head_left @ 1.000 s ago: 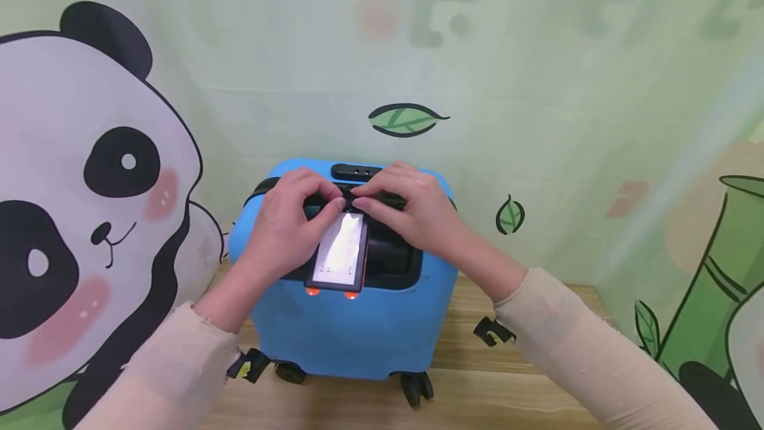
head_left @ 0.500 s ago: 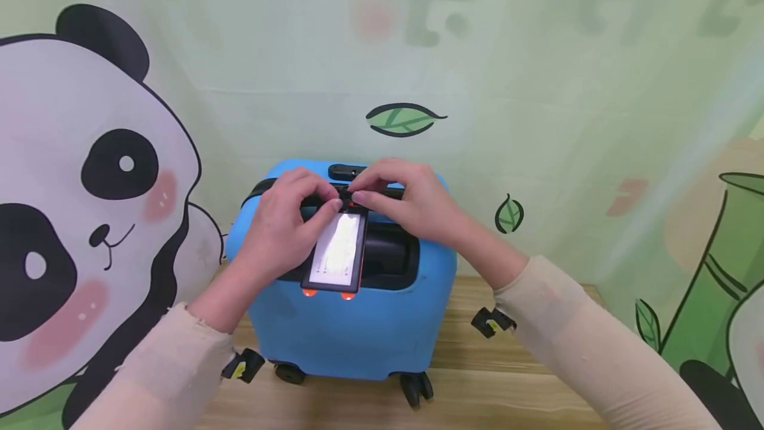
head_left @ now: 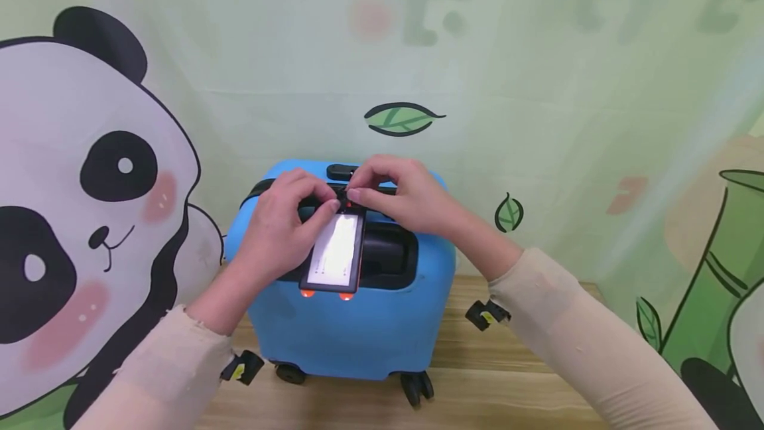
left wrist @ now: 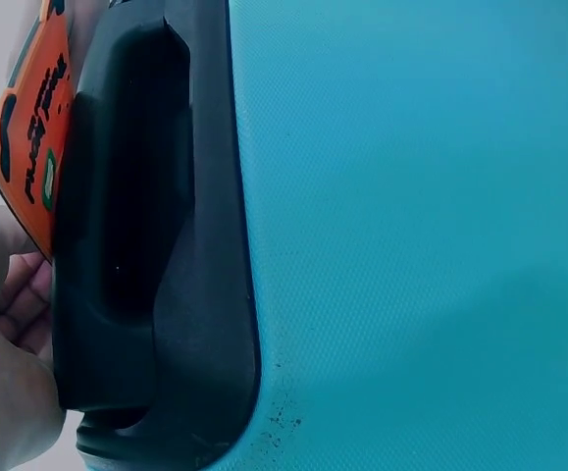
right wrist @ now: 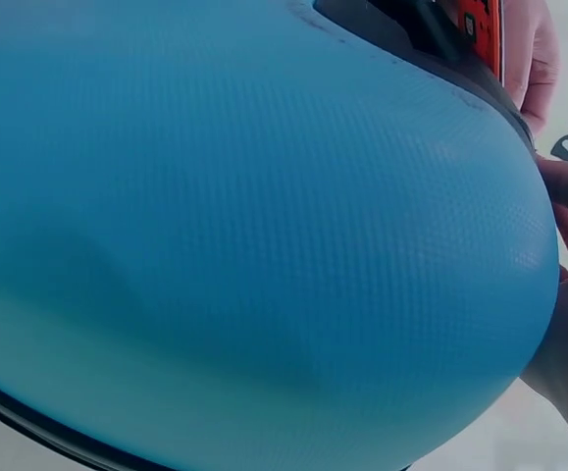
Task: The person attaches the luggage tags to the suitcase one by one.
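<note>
A blue hard-shell suitcase (head_left: 352,330) stands upright with a black handle (left wrist: 205,324) on its top. Against that handle hangs a luggage tag (head_left: 332,254) with a white face and black frame; its orange back (left wrist: 43,118) shows in the left wrist view. My left hand (head_left: 277,221) pinches at the tag's upper end between thumb and forefinger. Right beside it, my right hand (head_left: 412,194) pinches the small black strap (head_left: 344,199) of the tag with thumb and forefinger. The fingertips nearly meet, and the strap between them is mostly hidden.
A black combination lock (head_left: 340,171) sits on the suitcase behind the hands. Caster wheels (head_left: 416,388) rest on the wood-grain surface (head_left: 501,377). A green cloth backdrop (head_left: 555,118) with panda and leaf prints rises close behind.
The right hand has shifted slightly left and up, uncovering a bit of orange by the strap. The left hand and tag stay almost in place.
</note>
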The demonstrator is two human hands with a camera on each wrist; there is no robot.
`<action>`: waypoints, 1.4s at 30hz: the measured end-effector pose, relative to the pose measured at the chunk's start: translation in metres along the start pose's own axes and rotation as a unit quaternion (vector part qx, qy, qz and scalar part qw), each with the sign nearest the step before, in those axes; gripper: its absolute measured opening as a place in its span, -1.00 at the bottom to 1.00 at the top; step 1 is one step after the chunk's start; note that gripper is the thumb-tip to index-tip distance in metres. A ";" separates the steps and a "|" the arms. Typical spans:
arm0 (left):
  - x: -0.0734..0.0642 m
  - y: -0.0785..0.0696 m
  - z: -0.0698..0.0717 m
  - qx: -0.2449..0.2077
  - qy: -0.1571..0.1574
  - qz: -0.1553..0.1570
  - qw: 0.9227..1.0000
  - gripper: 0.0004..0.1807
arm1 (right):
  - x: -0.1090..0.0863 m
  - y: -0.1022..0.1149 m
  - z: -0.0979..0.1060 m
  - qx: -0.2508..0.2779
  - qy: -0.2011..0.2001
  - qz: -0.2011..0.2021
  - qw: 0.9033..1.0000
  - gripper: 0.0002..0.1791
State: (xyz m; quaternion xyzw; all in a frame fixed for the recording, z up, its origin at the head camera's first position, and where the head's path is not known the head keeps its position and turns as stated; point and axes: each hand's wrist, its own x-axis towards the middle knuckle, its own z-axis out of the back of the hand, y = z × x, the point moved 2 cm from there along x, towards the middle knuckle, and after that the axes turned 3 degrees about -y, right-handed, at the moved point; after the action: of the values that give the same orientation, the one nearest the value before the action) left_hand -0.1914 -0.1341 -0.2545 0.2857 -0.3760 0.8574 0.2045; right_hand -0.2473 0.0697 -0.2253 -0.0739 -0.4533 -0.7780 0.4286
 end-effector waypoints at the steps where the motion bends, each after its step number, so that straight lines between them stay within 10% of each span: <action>1: 0.000 0.000 0.000 -0.001 0.000 0.001 1.000 -0.94 | 0.000 0.000 0.000 0.001 -0.001 -0.001 1.000 -0.93; 34: -0.002 -0.002 0.003 -0.003 0.006 0.008 1.000 -0.95 | 0.007 0.002 -0.004 0.018 -0.002 -0.053 0.998 -0.90; 42: -0.002 -0.002 0.003 -0.004 0.006 0.012 1.000 -0.94 | 0.005 0.001 -0.005 -0.047 -0.039 0.031 0.998 -0.78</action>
State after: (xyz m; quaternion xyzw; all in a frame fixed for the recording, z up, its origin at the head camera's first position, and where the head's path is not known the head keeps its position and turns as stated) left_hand -0.1878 -0.1351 -0.2525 0.2752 -0.3812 0.8601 0.1981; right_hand -0.2482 0.0626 -0.2247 -0.1380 -0.4299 -0.7816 0.4303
